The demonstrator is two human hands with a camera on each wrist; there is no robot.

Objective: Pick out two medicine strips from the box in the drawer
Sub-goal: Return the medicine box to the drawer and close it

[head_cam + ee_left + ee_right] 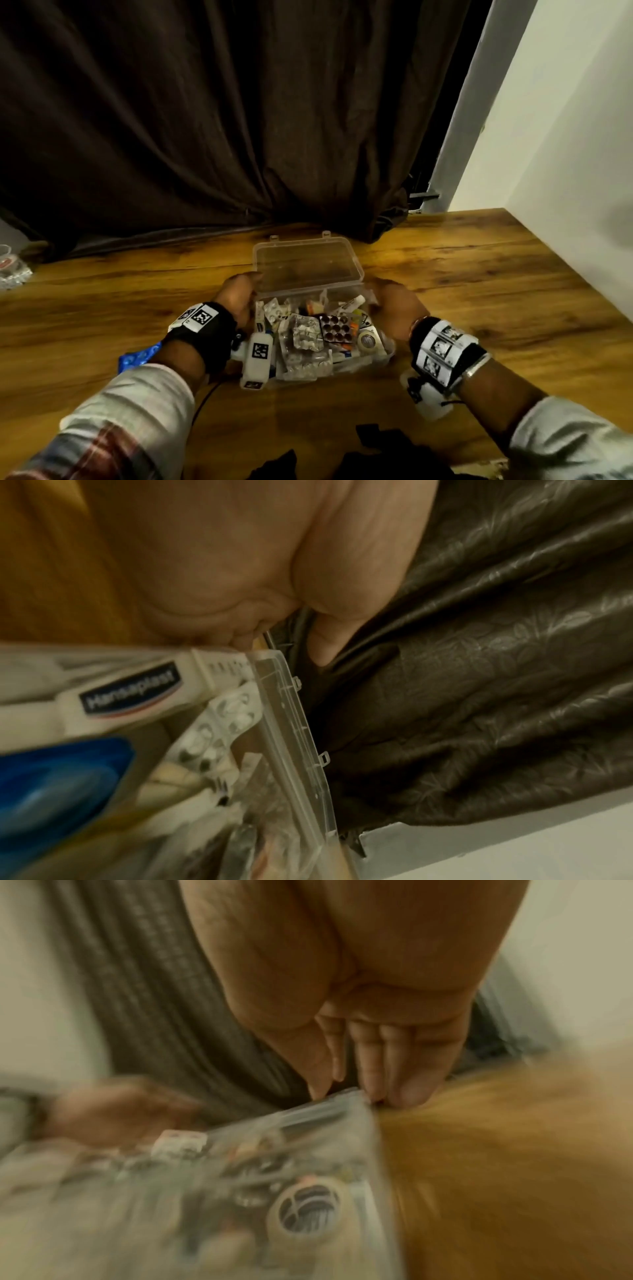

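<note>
A clear plastic box [385, 353] sits on the wooden table [479, 291] with its lid [308, 263] standing open. Inside lie several medicine strips, among them a silver strip [306, 334] and a dark brown blister strip [335, 329]. My left hand [245, 291] grips the box's left end, thumb up by the lid. My right hand [380, 294] pinches the back right corner. In the left wrist view the left hand [274, 631] curls at the lid [294, 737] beside a blister strip [219, 723]. The blurred right wrist view shows my right hand [346, 1091] straddling the box corner [356, 1110].
A tape roll [368, 341] and a plaster pack [130, 693] lie among the strips. A dark curtain [239, 120] hangs behind the table, with a white wall [565, 154] on the right. A glass object [10, 267] stands far left; dark cloth [376, 452] lies at the near edge.
</note>
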